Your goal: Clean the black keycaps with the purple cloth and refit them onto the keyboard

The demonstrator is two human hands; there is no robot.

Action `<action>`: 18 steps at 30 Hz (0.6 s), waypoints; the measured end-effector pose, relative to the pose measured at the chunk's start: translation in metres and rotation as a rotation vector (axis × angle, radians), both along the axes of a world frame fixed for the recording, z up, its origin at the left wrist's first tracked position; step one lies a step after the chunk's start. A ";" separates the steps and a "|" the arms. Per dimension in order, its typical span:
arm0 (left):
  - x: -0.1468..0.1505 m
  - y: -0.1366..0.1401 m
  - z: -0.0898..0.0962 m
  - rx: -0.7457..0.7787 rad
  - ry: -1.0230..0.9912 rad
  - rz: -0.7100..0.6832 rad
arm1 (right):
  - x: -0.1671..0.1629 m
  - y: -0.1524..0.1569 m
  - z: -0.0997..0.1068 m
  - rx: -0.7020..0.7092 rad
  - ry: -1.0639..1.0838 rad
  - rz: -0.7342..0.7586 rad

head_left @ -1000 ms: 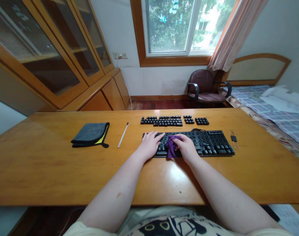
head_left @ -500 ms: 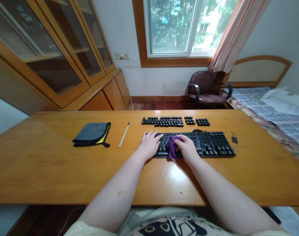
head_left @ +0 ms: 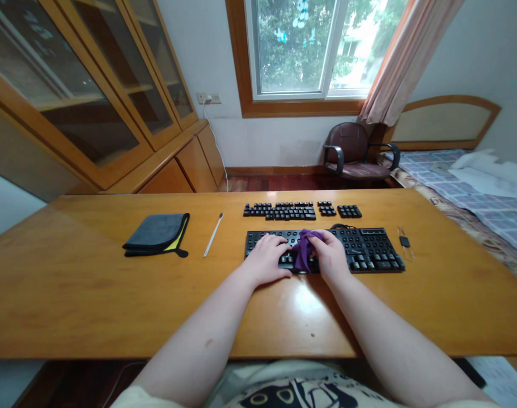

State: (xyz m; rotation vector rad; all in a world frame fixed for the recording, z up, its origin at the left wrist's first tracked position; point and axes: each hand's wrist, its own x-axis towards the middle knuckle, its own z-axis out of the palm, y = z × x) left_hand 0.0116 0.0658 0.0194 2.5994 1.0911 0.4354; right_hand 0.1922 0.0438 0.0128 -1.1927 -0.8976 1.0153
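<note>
A black keyboard [head_left: 376, 249] with many of its keycaps off lies on the wooden table. Resting on its left part is my left hand [head_left: 267, 258], fingers stretched over the top and thumb by the front edge, holding nothing. My right hand [head_left: 331, 255] pinches a purple cloth [head_left: 303, 249], which is bunched up and touches the middle of the keyboard. Part of the keyboard is hidden under both hands and the cloth. Behind it, the loose black keycaps [head_left: 290, 212] stand in rows, with smaller groups of keycaps [head_left: 349, 211] to the right.
A folded grey cloth [head_left: 156, 231] with yellow lining and a white toothbrush [head_left: 213, 234] lie at the left of the table [head_left: 92, 306]. A small wire tool with a black middle [head_left: 404, 242] lies right of the keyboard. Beyond stand a chair [head_left: 350, 144] and a bed.
My right hand has moved slightly right along the keyboard with the purple cloth. My left hand has shifted right too, its thumb now showing at the front edge.
</note>
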 end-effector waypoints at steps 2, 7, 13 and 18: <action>0.000 -0.001 0.002 -0.012 -0.003 0.025 | 0.001 0.001 0.000 0.013 0.008 -0.027; -0.002 0.000 0.005 -0.046 0.024 0.081 | 0.003 0.004 -0.002 0.008 -0.013 -0.040; -0.016 0.005 0.006 -0.075 0.080 0.119 | 0.002 0.004 -0.001 -0.021 -0.048 -0.011; -0.022 0.010 0.011 -0.050 -0.020 0.131 | -0.002 0.002 0.000 -0.056 -0.146 0.059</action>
